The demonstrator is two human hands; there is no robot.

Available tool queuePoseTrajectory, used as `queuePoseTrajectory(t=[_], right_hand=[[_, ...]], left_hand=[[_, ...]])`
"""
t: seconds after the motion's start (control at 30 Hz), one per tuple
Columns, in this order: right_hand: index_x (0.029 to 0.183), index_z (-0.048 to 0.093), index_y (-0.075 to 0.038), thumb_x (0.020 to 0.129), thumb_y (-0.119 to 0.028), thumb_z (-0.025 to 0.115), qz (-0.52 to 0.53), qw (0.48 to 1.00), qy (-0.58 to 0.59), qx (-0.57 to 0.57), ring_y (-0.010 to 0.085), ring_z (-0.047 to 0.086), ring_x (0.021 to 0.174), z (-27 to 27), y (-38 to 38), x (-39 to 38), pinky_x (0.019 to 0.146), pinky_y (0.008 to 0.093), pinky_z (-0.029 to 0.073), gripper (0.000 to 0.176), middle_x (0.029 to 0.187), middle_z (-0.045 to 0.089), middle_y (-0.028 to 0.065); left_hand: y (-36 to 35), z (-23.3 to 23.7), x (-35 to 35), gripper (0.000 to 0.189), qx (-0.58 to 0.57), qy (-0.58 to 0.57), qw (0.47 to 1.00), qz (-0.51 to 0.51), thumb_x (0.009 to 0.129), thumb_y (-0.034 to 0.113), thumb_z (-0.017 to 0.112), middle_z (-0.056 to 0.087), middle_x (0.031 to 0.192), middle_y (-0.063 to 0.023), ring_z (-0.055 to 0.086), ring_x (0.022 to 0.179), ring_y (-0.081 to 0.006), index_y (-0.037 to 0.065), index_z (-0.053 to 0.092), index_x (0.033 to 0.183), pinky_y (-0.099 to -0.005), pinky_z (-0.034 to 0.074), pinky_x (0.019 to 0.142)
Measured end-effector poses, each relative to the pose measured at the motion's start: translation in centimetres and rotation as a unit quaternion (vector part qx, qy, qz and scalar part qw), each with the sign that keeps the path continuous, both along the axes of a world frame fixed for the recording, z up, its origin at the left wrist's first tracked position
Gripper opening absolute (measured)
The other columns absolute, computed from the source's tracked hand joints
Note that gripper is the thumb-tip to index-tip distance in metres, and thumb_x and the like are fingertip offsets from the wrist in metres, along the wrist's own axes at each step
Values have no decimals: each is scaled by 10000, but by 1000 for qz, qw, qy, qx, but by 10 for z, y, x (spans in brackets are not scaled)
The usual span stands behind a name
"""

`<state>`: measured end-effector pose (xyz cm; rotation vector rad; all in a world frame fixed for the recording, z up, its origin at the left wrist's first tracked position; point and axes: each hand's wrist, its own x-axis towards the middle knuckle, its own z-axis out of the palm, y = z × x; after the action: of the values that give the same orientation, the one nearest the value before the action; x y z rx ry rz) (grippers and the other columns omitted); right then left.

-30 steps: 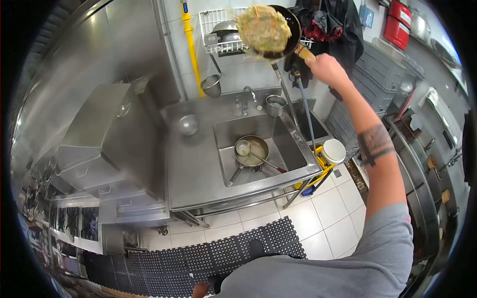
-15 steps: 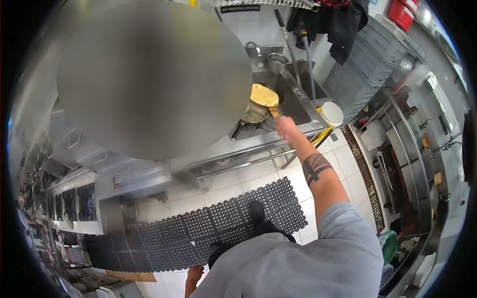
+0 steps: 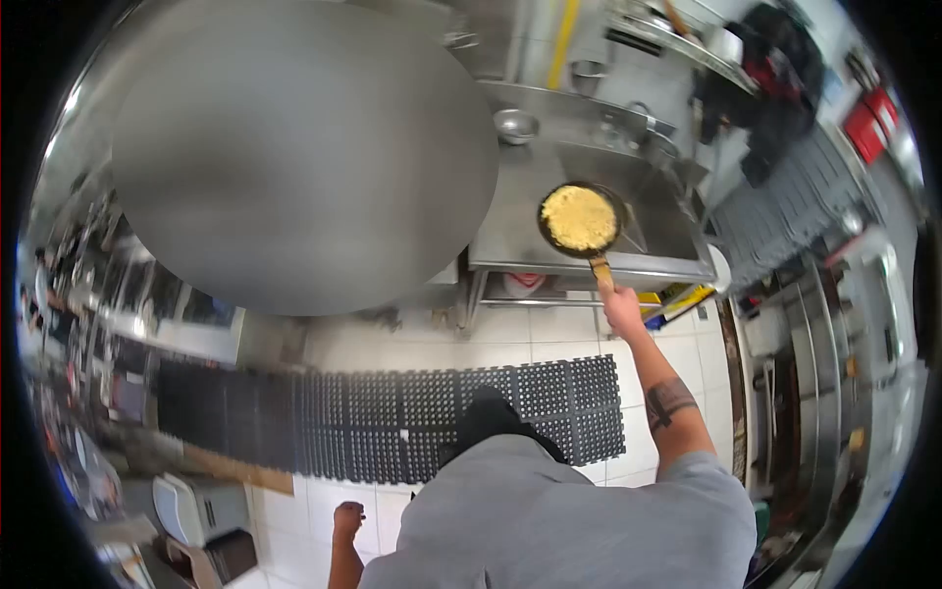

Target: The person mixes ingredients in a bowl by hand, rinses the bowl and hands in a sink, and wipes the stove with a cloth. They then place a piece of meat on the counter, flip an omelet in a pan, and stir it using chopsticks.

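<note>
My right hand (image 3: 620, 309) is closed around the wrapped, tan handle of a dark frying pan (image 3: 541, 224), held out in front of me. A round, flat layer of yellow food (image 3: 579, 218) covers most of the pan's inside; its exact kind I cannot make out. The pan appears over the steel counter, beside the sink. My left hand (image 3: 348, 517) hangs low by my side with its fingers curled in, and nothing shows in it.
A metal bowl (image 3: 516, 126) rests on the steel counter (image 3: 515, 211) left of the sink basin (image 3: 657, 201). Stacked grey crates (image 3: 775, 221) stand to the right. Black perforated matting (image 3: 392, 412) covers part of the tiled floor. A grey blurred oval hides the upper left.
The pan has moved away from the pot and sink area and now shows from above. The view has turned, and more counter is visible. My right hand keeps hold of the handle.
</note>
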<state>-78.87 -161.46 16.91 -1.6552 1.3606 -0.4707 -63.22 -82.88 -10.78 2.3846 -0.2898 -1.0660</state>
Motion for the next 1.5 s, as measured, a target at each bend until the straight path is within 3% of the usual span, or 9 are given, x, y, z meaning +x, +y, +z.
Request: queuePoseTrajectory(t=[0.1,0.17,0.37,0.47,0.63,0.9,1.23,1.37,1.5], right_hand=[[716,522,-121,1006,-474,587,102,995,-10,-4,96,379,394,-46,35,3,366,297,303,461,522,409,-47],[714,534,-132,1045,-421,543,168,986,10,10,83,386,385,-48,88,21,359,274,293,439,505,421,-40],[707,538,-113,1020,-375,591,265,934,57,234,100,416,390,-41,294,173,357,271,306,411,538,472,-27],[698,496,-147,1018,-443,595,329,889,-8,317,88,350,335,-113,380,287,312,266,255,446,493,411,-39],[691,553,-69,998,-445,598,372,890,-46,259,118,437,383,-161,520,506,353,304,330,487,537,488,6],[854,678,78,996,-502,504,368,924,-61,81,385,651,595,-209,654,746,638,475,509,622,708,649,250],[846,520,-44,993,-465,608,198,950,-67,232,172,405,337,-225,744,812,302,353,332,455,556,464,34],[977,606,-8,968,-400,619,244,932,95,-250,384,613,807,-230,754,820,770,504,502,392,858,609,191],[1084,560,-4,894,-182,692,275,902,-21,-332,399,532,1057,-137,820,867,925,466,445,292,1070,562,206]], left_hand=[[31,-9,-11,177,127,-160,920,-334,922,218,601,742,936,-139,702,914,-339,142,757,889,-491,564,799],[43,-26,-24,232,119,-176,930,-300,940,262,574,739,974,-141,697,937,-358,125,757,903,-496,558,821],[58,10,-13,462,11,95,992,82,950,432,610,669,1300,-168,611,1216,-356,78,706,1231,-429,487,1039],[132,-6,26,445,12,-10,1000,15,941,394,627,686,1266,-175,637,1178,-358,66,705,1231,-427,505,1016],[235,115,85,303,-9,-45,841,539,897,197,640,715,885,-117,696,766,-203,-33,666,1093,-329,543,654],[326,163,59,245,20,36,750,660,917,198,592,708,885,-154,700,755,-247,-15,696,979,-378,564,745],[392,69,216,295,-4,161,837,523,948,253,571,707,1083,-138,674,965,-274,40,706,1100,-414,529,887],[509,32,323,321,-17,130,904,408,960,275,563,706,1162,-132,664,1049,-285,62,711,1149,-428,515,943],[684,7,495,349,-88,62,976,189,973,298,555,706,1241,-125,654,1133,-295,84,715,1197,-443,502,1000]])
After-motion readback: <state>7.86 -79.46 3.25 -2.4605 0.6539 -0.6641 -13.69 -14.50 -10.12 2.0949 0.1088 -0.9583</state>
